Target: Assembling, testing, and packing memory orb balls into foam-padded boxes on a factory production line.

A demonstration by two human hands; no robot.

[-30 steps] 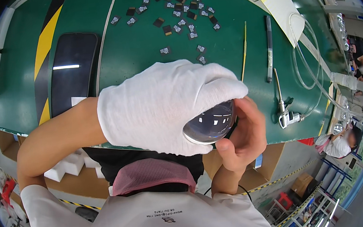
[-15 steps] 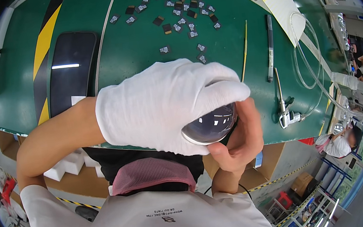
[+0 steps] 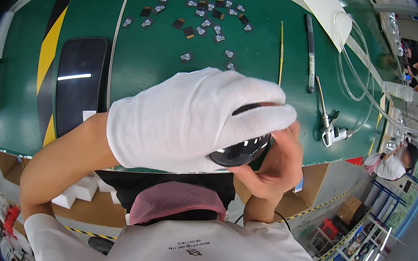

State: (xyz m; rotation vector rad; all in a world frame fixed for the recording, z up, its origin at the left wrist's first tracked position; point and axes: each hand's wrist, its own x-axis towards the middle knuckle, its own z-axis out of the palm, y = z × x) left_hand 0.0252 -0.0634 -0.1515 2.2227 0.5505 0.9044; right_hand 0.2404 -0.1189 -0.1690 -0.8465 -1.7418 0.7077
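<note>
A dark, glossy dome cover (image 3: 238, 153) is held between both hands above the table's near edge. My left hand (image 3: 186, 117), in a white glove, curls over its top and far side and hides much of it. My bare right hand (image 3: 278, 166) grips its right and near side, with the thumb along the lower edge. Beyond the hands, several small black memory cards (image 3: 200, 13) lie scattered on the green table (image 3: 153, 59), some with their printed face up and others with gold contacts up.
A black phone (image 3: 80, 76) lies at left beside a yellow-and-black tape strip (image 3: 52, 40). To the right are a thin yellow stick (image 3: 281, 51), a dark pen (image 3: 310, 53), an air gun (image 3: 330, 134) with a clear hose (image 3: 342, 69), and a white sheet (image 3: 327, 6).
The dome has turned in my hands, showing less of its rim and looking blacker. My gloved fingers have shifted slightly right and spread, leaving a gap between them.
</note>
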